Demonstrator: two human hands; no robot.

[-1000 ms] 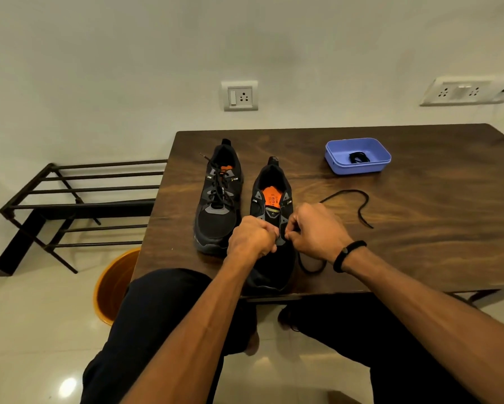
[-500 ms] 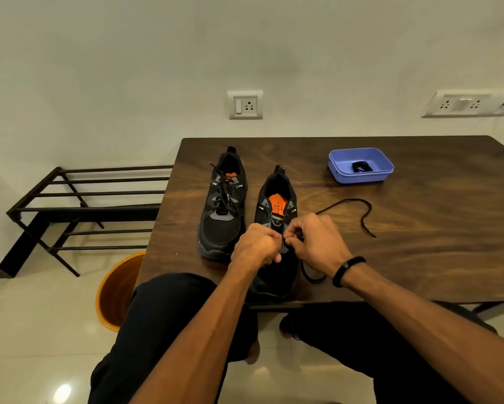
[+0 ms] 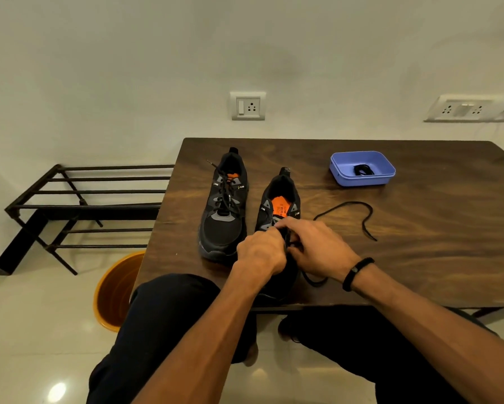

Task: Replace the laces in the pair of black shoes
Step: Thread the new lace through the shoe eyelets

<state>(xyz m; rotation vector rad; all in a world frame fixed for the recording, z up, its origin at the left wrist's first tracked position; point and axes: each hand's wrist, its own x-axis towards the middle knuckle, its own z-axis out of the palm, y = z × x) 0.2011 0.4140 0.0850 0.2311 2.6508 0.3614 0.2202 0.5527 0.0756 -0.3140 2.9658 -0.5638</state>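
Two black shoes stand side by side on the brown wooden table (image 3: 420, 258). The left shoe (image 3: 224, 208) is laced. The right shoe (image 3: 280, 205) shows its orange insole, and its front half is hidden under my hands. My left hand (image 3: 262, 252) and my right hand (image 3: 318, 246) meet over that shoe's eyelets, fingers curled and pinching a black lace (image 3: 347, 211). The lace's free end trails in a loop across the table to the right. Which eyelet the lace enters is hidden.
A blue plastic tray (image 3: 390, 176) holding a coiled black lace (image 3: 363, 170) sits at the back right of the table. A black metal rack (image 3: 84, 205) stands to the left, with an orange bucket (image 3: 113, 293) on the floor beside the table. My knees are at the table's front edge.
The view has tilted a little, so the table sits lower in frame. My hands stay together on the right shoe, and the lace's loop keeps much the same shape.
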